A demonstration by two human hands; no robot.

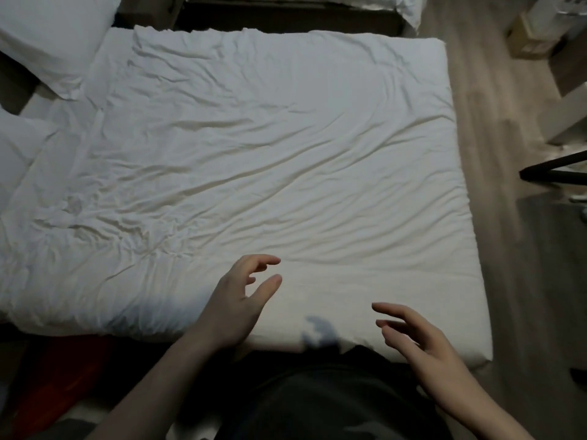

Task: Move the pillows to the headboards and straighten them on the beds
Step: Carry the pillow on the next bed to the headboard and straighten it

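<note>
Head view. A bed (254, 138) covered by a wrinkled white duvet fills the frame, with wooden floor (508, 249) along its right side. Two white pillows lie at the left edge: one pillow (47, 33) at the upper left corner, a second pillow (16, 147) just below it. The left hand (241, 300) and right hand (419, 341) hover over the near edge of the bed, fingers loosely spread, holding nothing.

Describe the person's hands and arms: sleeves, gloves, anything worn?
Both the left hand and the right hand are bare: no gloves, rings or watch visible. Forearms are uncovered as far as the frame shows, so no sleeves appear. The torso wears a dark top.
</note>
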